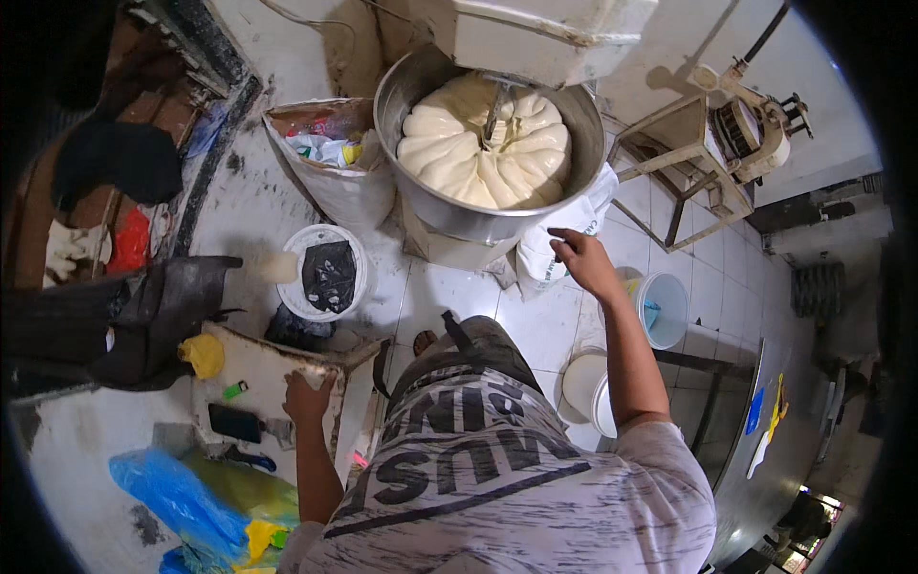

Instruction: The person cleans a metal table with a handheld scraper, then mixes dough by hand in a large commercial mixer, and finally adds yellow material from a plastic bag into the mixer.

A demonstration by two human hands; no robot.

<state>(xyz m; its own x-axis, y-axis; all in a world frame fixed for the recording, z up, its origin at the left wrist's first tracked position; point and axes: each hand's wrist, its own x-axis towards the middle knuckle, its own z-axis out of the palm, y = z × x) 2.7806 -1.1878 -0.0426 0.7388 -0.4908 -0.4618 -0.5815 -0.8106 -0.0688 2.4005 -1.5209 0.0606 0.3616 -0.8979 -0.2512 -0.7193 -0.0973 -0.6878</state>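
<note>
A large steel mixer bowl [390, 143] holds a big mass of pale dough [445, 148], folded in swirls around the metal mixing tool [496, 115]. My right hand [583, 258] hovers just off the bowl's lower right side, above a white sack [545, 258]. Its index finger reaches toward the bowl and the other fingers are loosely bent; I make out nothing held. My left hand [308, 397] rests at the edge of a worn white tabletop [258, 359], fingers apart. Close by it lie a dark phone [235, 423] and a small green object [235, 389].
An open sack of wrappers [368, 191] stands left of the bowl. A white bucket [360, 287] with black plastic sits below it. Further buckets [666, 311] stand by my right arm. A metal-framed machine [708, 143] is at the far right, a steel table [765, 478] nearer.
</note>
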